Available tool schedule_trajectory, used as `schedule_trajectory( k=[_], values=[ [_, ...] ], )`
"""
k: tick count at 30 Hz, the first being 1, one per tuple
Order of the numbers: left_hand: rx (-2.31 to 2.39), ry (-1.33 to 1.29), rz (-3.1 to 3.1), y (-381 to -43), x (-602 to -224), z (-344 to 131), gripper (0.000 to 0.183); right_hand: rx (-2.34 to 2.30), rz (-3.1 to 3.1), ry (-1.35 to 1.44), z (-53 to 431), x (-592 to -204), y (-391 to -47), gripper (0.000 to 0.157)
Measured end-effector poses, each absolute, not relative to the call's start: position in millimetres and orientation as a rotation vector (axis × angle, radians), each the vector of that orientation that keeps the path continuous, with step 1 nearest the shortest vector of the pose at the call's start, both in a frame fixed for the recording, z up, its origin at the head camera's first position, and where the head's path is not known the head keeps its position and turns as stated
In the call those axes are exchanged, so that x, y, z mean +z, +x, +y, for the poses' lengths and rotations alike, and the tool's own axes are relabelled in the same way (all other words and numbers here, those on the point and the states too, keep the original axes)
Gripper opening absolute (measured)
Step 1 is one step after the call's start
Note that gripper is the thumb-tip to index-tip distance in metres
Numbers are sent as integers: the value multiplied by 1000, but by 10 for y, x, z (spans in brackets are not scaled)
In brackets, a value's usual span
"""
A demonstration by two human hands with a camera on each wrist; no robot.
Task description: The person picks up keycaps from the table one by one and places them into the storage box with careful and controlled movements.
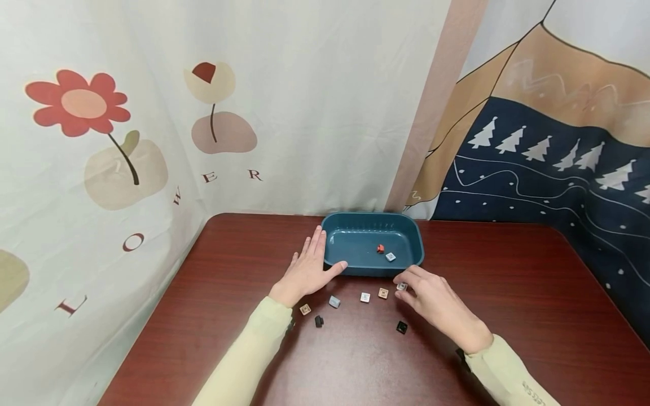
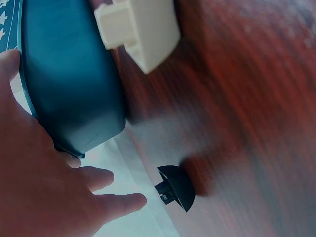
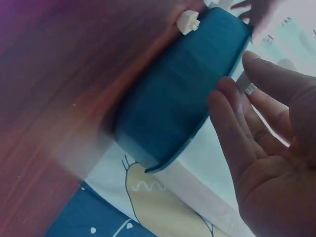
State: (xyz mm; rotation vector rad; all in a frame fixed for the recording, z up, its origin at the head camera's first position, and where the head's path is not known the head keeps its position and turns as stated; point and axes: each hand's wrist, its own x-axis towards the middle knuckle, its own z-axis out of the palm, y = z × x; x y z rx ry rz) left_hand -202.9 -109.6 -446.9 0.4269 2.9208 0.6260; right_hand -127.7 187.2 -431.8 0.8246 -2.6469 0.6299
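My left hand (image 1: 311, 269), fingers straight, rests against the left end of a blue plastic basin (image 1: 373, 272), its thumb along the near rim. Just off the basin's near right corner, my right hand (image 1: 439, 298) pinches a pale grey keycap (image 1: 402, 286) between thumb and fingers; the right wrist view shows this keycap (image 3: 249, 89) at the fingertips. Inside the basin lie a red keycap (image 1: 380, 248) and a white one. On the table in front are a white keycap (image 1: 365, 297), a tan keycap (image 1: 383, 293) and a light blue keycap (image 1: 334, 301).
Nearer me lie a black keycap (image 1: 402, 327), another dark keycap (image 1: 319, 321) and a tan keycap (image 1: 305, 309) by the left sleeve. The reddish-brown table (image 1: 244, 254) ends at a printed curtain (image 1: 315, 101) behind the basin.
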Motion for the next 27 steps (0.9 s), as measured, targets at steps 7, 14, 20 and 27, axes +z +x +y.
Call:
schedule_trajectory(
  k=[7,14,20,27],
  values=[
    [628,433,2926,-2041,-4479,-1096,106,667,-2582,779,1852,-4233,-1306,24],
    [622,430,2925,-2048,-4493,-1100,105,735,-2535,728,1812,-4166,-1357,24],
    [620,432,2921,-2042,-4498,-1105,106,759,-2512,719,1748,-4122,-1406,25],
    [637,435,2923,-2043,-4501,-1104,106,802,-2527,705,1688,-4082,-1513,21]
  ],
)
